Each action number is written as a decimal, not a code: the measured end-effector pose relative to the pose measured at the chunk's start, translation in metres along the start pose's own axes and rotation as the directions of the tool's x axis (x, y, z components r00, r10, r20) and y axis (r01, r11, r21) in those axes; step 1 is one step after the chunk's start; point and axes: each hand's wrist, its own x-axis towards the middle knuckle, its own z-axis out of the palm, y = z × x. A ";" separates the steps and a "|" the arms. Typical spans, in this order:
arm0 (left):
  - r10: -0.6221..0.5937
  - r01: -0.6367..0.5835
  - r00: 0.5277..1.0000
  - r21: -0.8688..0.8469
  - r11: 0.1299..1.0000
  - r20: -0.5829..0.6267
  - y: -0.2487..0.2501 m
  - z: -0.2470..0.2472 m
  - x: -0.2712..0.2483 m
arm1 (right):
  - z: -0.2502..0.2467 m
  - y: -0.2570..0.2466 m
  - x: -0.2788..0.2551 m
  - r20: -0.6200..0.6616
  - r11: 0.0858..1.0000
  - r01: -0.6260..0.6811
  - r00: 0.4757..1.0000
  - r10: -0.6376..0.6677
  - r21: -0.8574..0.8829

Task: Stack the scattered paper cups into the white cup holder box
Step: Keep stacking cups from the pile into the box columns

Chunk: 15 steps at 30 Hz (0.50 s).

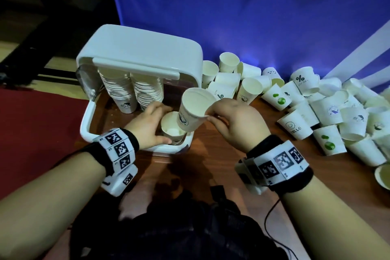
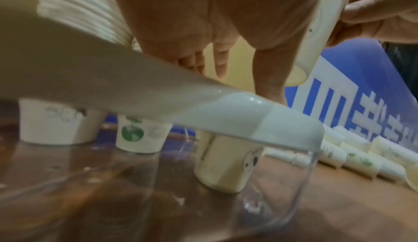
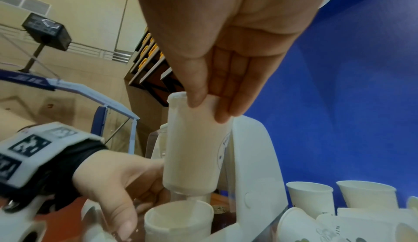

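Paper cup (image 1: 193,110) pinched in right hand (image 1: 236,124); left hand (image 1: 147,126) fingers hidden, grasp unclear.

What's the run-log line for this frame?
left hand: steadies cup in box | right hand: holds cup tilted above it | box: lid open, two stacks inside | nesting: not yet

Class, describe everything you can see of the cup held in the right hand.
The cup is white paper with a rolled rim and a dark round print on its side. It is empty, mouth up, tilted. The right hand pinches it near the rim. Its base hangs just above the open mouth of another cup standing in the box, which the left hand steadies.
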 end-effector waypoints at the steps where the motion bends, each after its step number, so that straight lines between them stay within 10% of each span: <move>1: -0.024 0.024 1.000 -0.045 0.999 0.003 0.000 0.000 0.002 | 0.003 -0.002 0.003 0.006 1.000 0.022 1.000 -0.022 -0.012; 15: 0.007 0.012 0.999 -0.358 0.934 0.052 -0.006 0.000 0.016 | 0.039 -0.008 0.026 0.015 0.980 0.178 0.984 -0.177 -0.090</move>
